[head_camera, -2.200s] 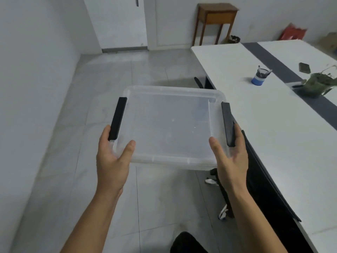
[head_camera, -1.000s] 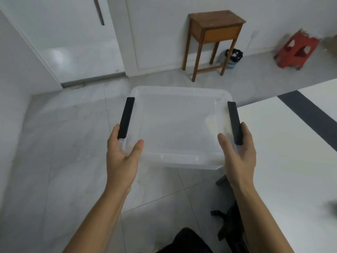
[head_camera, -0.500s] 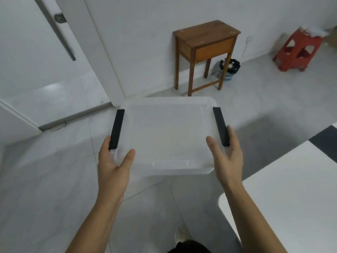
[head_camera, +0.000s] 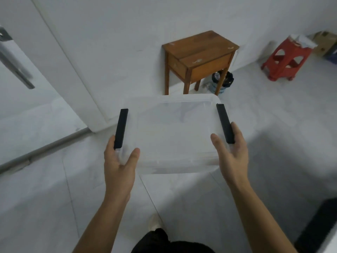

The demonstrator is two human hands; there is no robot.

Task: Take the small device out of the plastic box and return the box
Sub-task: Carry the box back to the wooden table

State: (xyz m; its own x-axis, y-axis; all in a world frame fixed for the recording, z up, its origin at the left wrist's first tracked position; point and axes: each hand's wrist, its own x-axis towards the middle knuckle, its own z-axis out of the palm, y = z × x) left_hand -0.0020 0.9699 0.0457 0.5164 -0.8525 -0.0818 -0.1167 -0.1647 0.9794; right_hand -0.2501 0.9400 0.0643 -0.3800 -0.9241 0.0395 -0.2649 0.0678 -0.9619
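Observation:
I carry a clear plastic box (head_camera: 173,132) with a lid and two black side clips in front of me, above the floor. My left hand (head_camera: 119,161) grips its near left corner, thumb on the lid. My right hand (head_camera: 230,152) grips the near right corner beside the right black clip (head_camera: 225,123). The box looks see-through with nothing visible inside. No small device is in view.
A small brown wooden table (head_camera: 197,57) stands against the white wall ahead, a small bin (head_camera: 221,82) under it. A red plastic stool (head_camera: 286,61) and cardboard boxes are at the right. A white door (head_camera: 21,73) is at the left. A dark edge shows at bottom right.
I have turned and walked away from the white table with the box in both hands. The wooden table and wall are now closer. My grip is unchanged.

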